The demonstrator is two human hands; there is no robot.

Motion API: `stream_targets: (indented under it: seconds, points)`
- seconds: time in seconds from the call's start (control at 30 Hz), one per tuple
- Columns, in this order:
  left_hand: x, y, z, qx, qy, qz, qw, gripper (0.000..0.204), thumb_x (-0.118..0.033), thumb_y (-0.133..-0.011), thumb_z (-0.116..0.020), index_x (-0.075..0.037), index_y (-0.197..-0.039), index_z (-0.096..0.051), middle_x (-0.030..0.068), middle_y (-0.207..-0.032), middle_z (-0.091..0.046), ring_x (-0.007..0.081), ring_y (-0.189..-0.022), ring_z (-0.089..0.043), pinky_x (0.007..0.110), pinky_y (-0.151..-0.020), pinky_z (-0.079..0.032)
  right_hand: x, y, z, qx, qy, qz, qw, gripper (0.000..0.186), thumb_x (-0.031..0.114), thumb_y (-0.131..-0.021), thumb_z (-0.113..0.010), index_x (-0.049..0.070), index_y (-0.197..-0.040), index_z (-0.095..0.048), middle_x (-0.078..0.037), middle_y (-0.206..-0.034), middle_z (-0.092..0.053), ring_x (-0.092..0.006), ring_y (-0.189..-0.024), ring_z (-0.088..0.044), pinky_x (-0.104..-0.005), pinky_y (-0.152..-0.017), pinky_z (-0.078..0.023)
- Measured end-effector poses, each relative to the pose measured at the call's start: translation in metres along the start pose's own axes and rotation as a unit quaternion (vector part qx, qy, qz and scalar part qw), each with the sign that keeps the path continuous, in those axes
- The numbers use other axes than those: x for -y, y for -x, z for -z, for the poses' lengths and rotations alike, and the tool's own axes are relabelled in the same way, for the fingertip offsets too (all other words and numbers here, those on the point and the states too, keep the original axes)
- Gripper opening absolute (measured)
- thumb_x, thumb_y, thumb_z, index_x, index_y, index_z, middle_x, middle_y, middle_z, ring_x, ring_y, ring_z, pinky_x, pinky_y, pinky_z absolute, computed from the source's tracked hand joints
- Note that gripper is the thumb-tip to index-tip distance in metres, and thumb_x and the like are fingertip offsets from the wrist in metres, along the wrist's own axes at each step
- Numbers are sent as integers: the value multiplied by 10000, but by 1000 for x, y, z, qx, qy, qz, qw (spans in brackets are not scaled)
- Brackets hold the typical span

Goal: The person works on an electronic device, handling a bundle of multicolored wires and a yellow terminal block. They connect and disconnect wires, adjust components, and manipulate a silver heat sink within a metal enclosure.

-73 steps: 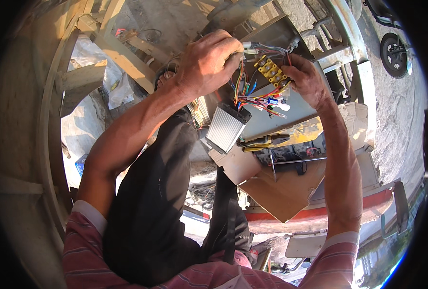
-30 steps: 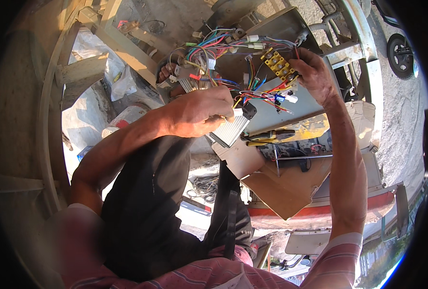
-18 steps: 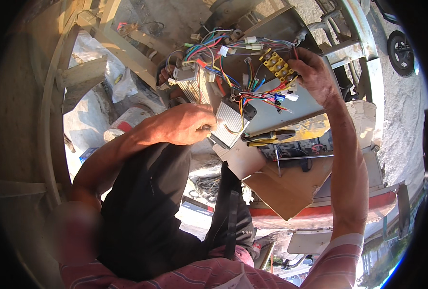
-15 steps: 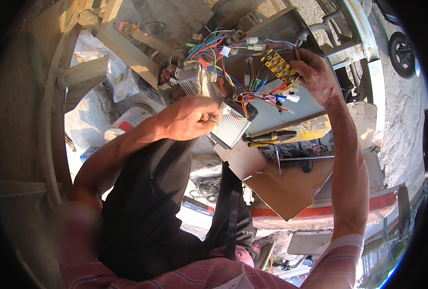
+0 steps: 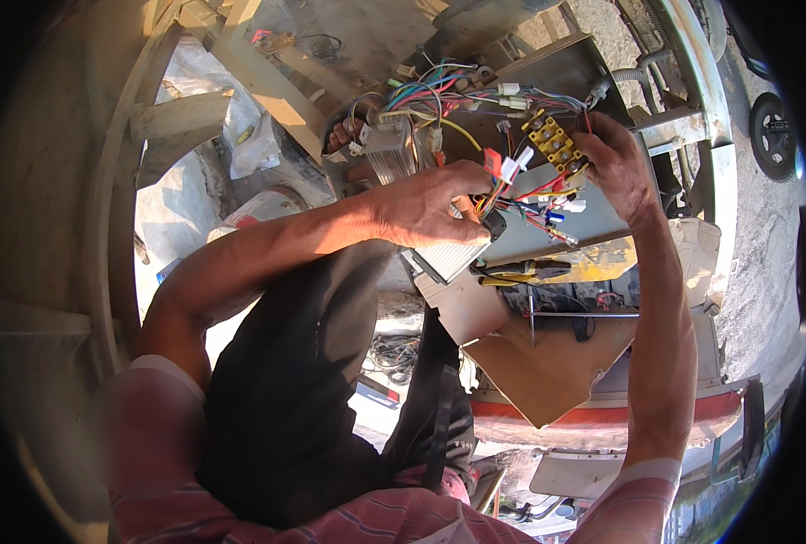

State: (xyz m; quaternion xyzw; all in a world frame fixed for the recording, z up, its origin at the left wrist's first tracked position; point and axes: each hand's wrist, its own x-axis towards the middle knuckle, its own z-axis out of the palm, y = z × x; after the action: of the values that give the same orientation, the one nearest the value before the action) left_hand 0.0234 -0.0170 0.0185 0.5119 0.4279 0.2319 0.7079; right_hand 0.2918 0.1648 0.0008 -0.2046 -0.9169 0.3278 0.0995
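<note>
Your left hand [image 5: 434,207] closes its grip on a bundle of coloured wires [image 5: 512,186], red, blue, yellow and green strands ending in small white and red connectors. Directly below that grip lies a ribbed silver controller box [image 5: 448,258], tilted, with the wires running up from it. Your right hand [image 5: 616,163] pinches a yellow terminal block [image 5: 555,143], held slanted, just right of the left grip, its wires fanning leftward.
</note>
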Motion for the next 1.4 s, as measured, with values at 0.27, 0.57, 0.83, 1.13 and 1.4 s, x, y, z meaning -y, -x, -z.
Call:
stream_targets:
  seconds: [0.27,0.57,0.83,1.13,1.4]
  points:
    - [-14,9,-6,25,-334,-141,932,659,-5,-768,-768,-82,-1392,-570,149,-1305,-525,352,-1095,-664,443,-890,-585,3,-1,-3,-2,-197,-154,968,359,-173,-710,-658,-8,-1029,-651,-114,-997,-626,-251,-830,-642,-326,-663,-518]
    - [-23,2,-2,35,-317,-181,930,593,-21,-720,-812,-60,-1278,-617,144,-1221,-560,333,-1056,-655,443,-885,-551,3,-4,0,24,-118,-163,979,288,196,-890,-580,-8,-1058,-694,-133,-989,-688,-218,-869,-637,-338,-804,-513]
    - [-21,-10,-6,-36,-343,-164,924,524,-132,-716,-846,-121,-1180,-602,109,-1227,-557,337,-1128,-597,493,-896,-469,10,-6,1,18,-234,-325,916,393,307,-891,-596,-7,-1099,-706,-130,-902,-705,-190,-840,-628,-347,-817,-511]
    - [-15,-29,-8,-83,-314,-150,934,395,-164,-770,-878,-26,-999,-587,200,-1292,-593,403,-1196,-593,470,-1024,-495,22,-11,7,12,-258,-388,885,408,334,-887,-629,0,-1103,-723,-129,-846,-685,-192,-812,-624,-359,-795,-509]
    - [-5,-52,-10,-73,-275,-172,943,361,-190,-768,-870,-67,-845,-540,106,-818,-579,360,-814,-543,466,-698,-461,20,-9,10,-21,-385,-385,839,369,300,-906,-595,-22,-1048,-706,-64,-778,-633,-167,-733,-585,-339,-695,-491]
